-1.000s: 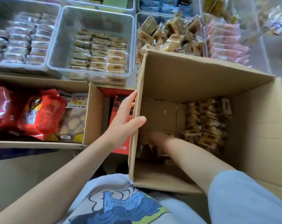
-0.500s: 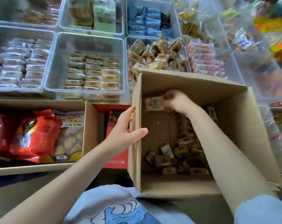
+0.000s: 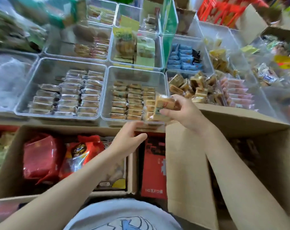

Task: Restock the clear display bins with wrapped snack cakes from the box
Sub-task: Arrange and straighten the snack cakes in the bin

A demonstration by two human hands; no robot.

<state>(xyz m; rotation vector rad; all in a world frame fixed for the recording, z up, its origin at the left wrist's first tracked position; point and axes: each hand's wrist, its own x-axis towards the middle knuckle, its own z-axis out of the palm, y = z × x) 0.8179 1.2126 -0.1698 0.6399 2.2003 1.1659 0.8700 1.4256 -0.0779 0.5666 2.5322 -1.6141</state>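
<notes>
Reaching forward with fingers loosely spread, holding nothing: left hand (image 3: 128, 138), just short of the clear bin (image 3: 107, 90) of rowed snack cakes. Gripping a small stack of wrapped snack cakes (image 3: 163, 105) between thumb and fingers: right hand (image 3: 185, 112), over that bin's near right corner, with the cardboard box (image 3: 187, 163) below its wrist.

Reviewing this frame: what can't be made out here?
Head view only:
- How many snack cakes the right hand grips: motion blur merges the wrappers.
- Stock left in the box: the right forearm and near flap cover its inside.
- Wrapper print in the clear bin: too small.
- Whether the left hand touches anything: blurred.
</notes>
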